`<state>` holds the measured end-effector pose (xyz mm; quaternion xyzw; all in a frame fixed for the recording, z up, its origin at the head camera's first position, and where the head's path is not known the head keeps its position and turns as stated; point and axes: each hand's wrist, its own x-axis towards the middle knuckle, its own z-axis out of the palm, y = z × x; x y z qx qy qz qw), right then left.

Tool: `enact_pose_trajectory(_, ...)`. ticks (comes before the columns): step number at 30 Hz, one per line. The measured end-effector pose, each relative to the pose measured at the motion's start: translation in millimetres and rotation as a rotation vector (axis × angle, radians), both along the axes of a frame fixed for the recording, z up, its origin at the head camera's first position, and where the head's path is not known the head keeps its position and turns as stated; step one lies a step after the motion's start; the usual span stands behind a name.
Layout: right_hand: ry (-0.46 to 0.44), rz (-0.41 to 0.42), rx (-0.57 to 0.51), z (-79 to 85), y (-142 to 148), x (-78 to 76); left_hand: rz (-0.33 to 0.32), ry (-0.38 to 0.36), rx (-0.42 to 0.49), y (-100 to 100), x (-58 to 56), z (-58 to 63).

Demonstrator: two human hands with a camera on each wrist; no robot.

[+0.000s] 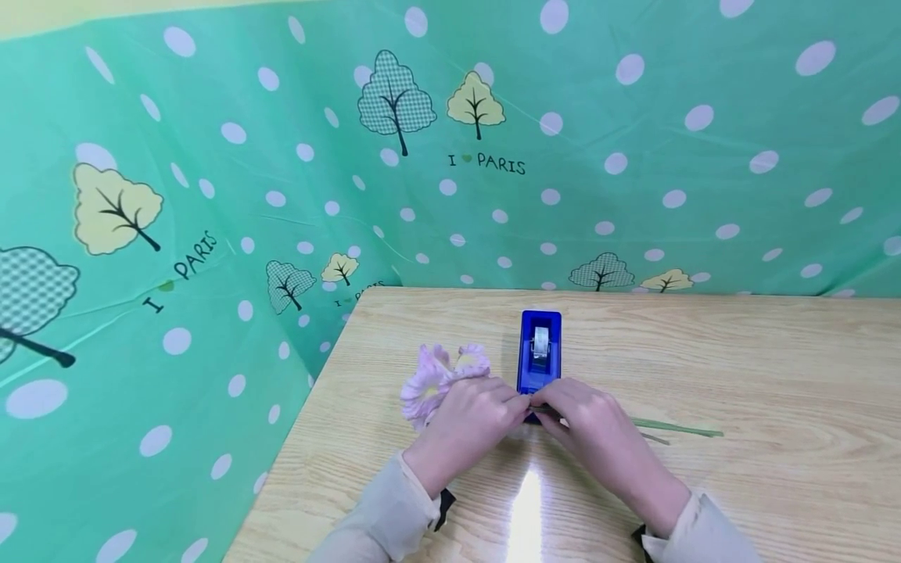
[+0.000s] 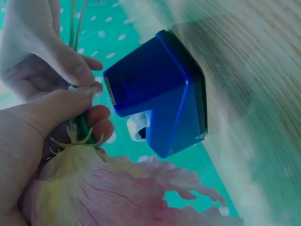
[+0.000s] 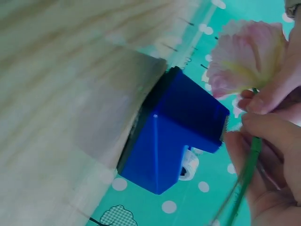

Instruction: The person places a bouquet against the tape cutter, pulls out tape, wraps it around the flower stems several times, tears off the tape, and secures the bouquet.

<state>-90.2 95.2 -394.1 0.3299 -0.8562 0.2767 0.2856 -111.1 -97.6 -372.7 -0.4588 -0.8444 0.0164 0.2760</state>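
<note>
Pale pink flowers (image 1: pixel 425 389) with green stems (image 1: pixel 679 428) lie sideways across the front of a blue tape dispenser (image 1: pixel 529 370). My left hand (image 1: pixel 470 422) pinches the stems just under the blossoms, thumb against fingers. Right beside it, my right hand (image 1: pixel 598 430) pinches the same stems, and their ends stick out past it to the right. The two hands' fingertips meet close to the dispenser's toothed cutting edge (image 2: pixel 109 92). In the right wrist view, a green stem (image 3: pixel 244 183) runs down along the right fingers.
The dispenser stands on a wood-grain table (image 1: pixel 774 375) with a small roll of tape (image 1: pixel 540 342) in it. A green dotted cloth (image 1: pixel 605 180) with printed trees hangs behind the table and along its left side.
</note>
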Motion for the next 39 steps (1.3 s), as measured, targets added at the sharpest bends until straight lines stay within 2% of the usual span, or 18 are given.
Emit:
enact_pose_trajectory(8, -0.100, 0.003, 0.008, 4.2, 3, 0.3, -0.005, 0.075, -0.033, 0, 0.1, -2.2)
enact_pose_trajectory(11, -0.189, -0.003, 0.000, 7.4, 5, 0.6, 0.008, 0.082, -0.045, 0, 0.2, -2.3)
enact_pose_trajectory(17, -0.379, -0.087, -0.021, 13.7, 9, 1.2, 0.016, 0.090, -0.045, 1, 1.0, -0.2)
enact_pose_trajectory(21, -0.472, -0.073, -0.047, 14.4, 9, 0.4, 0.011, 0.107, -0.033, 1, 1.8, 0.7)
enact_pose_trajectory(30, -0.497, 0.013, -0.163, 10.6, 7, -3.6, -0.005, 0.143, -0.018, -1, 1.7, -2.6)
enact_pose_trajectory(39, -0.539, -0.015, -0.215, 12.5, 6, -1.4, -0.012, 0.151, -0.004, 0, 1.7, -3.0)
